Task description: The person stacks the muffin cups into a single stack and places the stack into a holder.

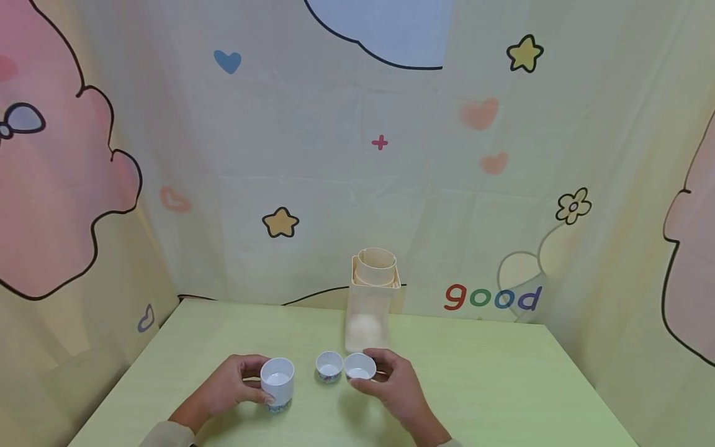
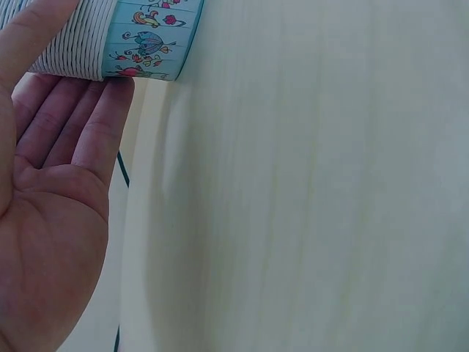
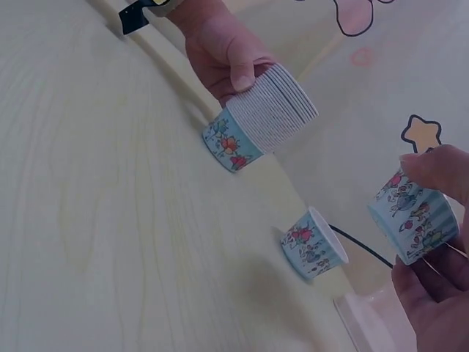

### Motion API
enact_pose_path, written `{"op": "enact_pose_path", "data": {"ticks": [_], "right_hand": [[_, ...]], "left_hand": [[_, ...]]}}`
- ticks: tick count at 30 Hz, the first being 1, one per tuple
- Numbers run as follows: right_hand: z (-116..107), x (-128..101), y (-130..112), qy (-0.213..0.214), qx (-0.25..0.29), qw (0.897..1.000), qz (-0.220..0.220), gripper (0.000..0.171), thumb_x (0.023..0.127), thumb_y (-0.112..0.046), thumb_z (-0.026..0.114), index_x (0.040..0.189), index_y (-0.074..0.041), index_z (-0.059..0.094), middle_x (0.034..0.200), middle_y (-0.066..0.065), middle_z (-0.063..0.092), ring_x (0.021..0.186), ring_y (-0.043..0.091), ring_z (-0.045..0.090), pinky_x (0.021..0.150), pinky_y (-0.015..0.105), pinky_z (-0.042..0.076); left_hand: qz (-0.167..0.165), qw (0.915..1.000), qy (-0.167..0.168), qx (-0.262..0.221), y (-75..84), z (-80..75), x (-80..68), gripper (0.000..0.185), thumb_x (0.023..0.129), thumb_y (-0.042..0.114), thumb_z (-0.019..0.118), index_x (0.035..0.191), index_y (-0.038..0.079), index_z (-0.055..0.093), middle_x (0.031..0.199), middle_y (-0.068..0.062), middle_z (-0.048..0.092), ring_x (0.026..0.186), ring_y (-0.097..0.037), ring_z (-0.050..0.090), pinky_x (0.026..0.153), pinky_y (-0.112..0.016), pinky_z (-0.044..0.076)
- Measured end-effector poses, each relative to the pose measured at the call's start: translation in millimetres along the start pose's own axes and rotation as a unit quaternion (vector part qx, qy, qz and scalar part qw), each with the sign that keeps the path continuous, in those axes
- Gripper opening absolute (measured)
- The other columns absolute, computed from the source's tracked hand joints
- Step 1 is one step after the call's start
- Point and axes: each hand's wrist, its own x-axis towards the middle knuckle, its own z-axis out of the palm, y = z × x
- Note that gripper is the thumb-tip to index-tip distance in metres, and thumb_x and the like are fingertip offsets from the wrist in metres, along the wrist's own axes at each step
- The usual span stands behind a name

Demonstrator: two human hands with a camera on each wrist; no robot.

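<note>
Overhead, the head view shows both hands on a pale green desk (image 1: pixel 475 385): left hand (image 1: pixel 231 388) wraps its fingers round a tall ribbed cup (image 1: pixel 277 383) at desk left-centre, right hand (image 1: pixel 396 388) pinches a small cup (image 1: pixel 360 367) by the rim, and a second small cup (image 1: pixel 329 366) stands free just beside it, between the two held ones. Behind them stands a clear plastic container (image 1: pixel 368 304) with white granules in the bottom and a beige ring-shaped top; only this view shows it whole. Right wrist view adds what the top-down view hides: the cups' outsides. Tall ribbed cup (image 3: pixel 260 121) has white ribbing above a blue floral band and appears tilted, base near the desk; whether it touches is unclear. Small cup (image 3: pixel 414 224), held between thumb and fingers (image 3: pixel 440 172), is lifted clear of the desk; second small cup (image 3: pixel 314 246) sits on it. Container appears only as a cut-off corner at the bottom edge. Left wrist view shows the palm, fingers (image 2: pixel 66 125) under the ribbed cup's blue band, cup cropped at frame top. Readable writing: "good" (image 1: pixel 493 298) in coloured letters on the cartoon backdrop. Cup contents hard to make out; interiors just read white.
</note>
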Motion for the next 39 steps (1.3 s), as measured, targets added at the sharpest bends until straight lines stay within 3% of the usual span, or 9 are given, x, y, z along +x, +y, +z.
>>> {"op": "enact_pose_path", "data": {"ticks": [25,39], "right_hand": [[47.6,7.2,-14.2,-0.043,0.035,0.998,-0.03,0.056,0.076,-0.005,0.089,0.126,0.005,0.065,0.119,0.02,0.071,0.101,0.016,0.068,0.086,0.02,0.06],[81.5,16.0,-22.7,-0.059,0.064,0.995,-0.041,0.059,0.078,-0.008,0.089,0.129,0.005,0.064,0.12,0.017,0.072,0.104,0.019,0.07,0.089,0.021,0.06]], "left_hand": [[-0.014,0.9998,-0.001,-0.011,0.3,0.8,1.9,0.067,0.075,0.015,0.092,0.132,-0.005,0.063,0.129,-0.02,0.068,0.118,-0.031,0.067,0.094,-0.03,0.06],[-0.022,0.9997,0.003,0.013,-0.8,-0.4,0.9,0.066,0.077,0.024,0.092,0.132,-0.001,0.064,0.13,-0.017,0.069,0.119,-0.032,0.067,0.096,-0.033,0.06]]}}
